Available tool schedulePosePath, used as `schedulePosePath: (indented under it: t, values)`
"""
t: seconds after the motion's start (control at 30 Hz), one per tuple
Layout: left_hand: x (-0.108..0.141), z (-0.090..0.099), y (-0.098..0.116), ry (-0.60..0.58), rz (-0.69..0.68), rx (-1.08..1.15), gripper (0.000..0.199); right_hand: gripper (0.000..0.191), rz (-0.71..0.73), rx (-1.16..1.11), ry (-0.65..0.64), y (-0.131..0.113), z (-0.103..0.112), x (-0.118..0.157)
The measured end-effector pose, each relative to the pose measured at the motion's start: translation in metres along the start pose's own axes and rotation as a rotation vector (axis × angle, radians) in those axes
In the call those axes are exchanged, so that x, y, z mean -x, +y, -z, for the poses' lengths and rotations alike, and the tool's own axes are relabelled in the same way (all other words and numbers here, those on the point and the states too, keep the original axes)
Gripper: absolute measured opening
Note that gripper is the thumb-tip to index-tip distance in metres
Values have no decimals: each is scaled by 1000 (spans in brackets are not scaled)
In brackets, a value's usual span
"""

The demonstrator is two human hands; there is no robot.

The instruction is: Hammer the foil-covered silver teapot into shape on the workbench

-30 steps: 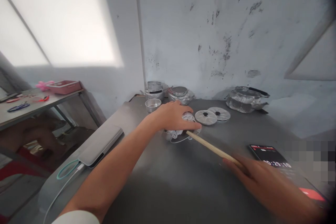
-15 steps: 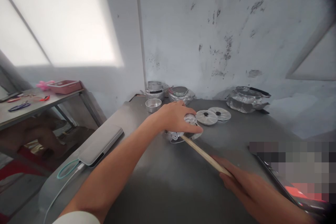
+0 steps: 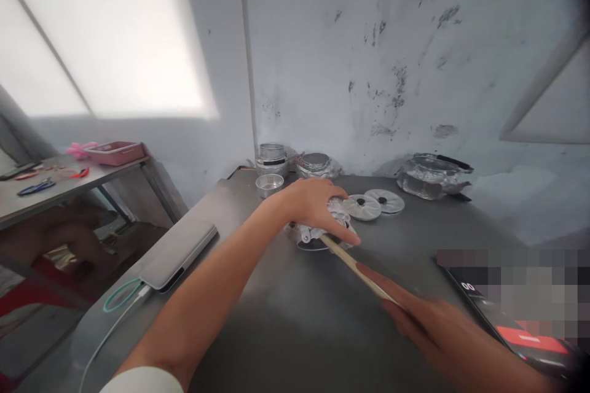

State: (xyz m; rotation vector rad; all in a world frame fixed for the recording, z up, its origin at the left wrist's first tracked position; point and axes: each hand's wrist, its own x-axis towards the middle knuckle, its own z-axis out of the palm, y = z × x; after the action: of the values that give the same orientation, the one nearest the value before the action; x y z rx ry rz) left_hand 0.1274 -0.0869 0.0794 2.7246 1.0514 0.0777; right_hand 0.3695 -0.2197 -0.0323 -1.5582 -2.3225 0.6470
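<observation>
My left hand [image 3: 318, 206] reaches over a small shiny metal pot [image 3: 311, 243] on the grey table, its fingers curled over the top and its thumb along the near side. The hand covers much of the pot. My right hand [image 3: 405, 307] is closed round a pale wooden stick [image 3: 345, 258], index finger laid along it. The stick's far end meets the pot beside a small metal fitting. Just beyond lie two round metal lids [image 3: 363, 207] with black knobs, one overlapping the other. A metal strainer cup [image 3: 270, 185] stands to the left of the pot.
Along the wall stand a metal pot with a strainer [image 3: 273, 163], another metal pot [image 3: 316, 166] and a black-handled one [image 3: 431, 177]. A power bank [image 3: 179, 255] with a cable lies left, a phone [image 3: 488, 313] right. A side table holds a pink basket [image 3: 115, 153] and pliers [image 3: 35, 187].
My right hand has slid forward along the stick, towards the pot. The left thumb has shifted slightly outward; the left hand stays on the pot.
</observation>
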Motion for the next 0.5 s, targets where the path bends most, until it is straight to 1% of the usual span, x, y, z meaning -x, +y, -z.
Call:
schedulePosePath:
  t: [0.07, 0.13, 0.2, 0.33, 0.43, 0.5]
  values:
    - [-7, 3, 1, -24, 16, 13, 93, 43, 0, 25, -1, -1, -2, 1]
    - [-13, 4, 1, -30, 23, 42, 82, 44, -6, 20, 27, -2, -4, 1]
    - [-18, 5, 1, -29, 32, 69, 79, 45, -11, 13, 70, -5, -6, 2]
    - [-21, 5, -2, -34, 69, 100, 84, 38, -27, 55, 119, -13, -6, 0]
    - [-21, 6, -4, -58, 62, 111, 88, 34, -10, 64, 155, -23, 0, -1]
    - [-22, 6, -4, -70, 53, 105, 90, 29, -1, 87, 261, -28, 5, -1]
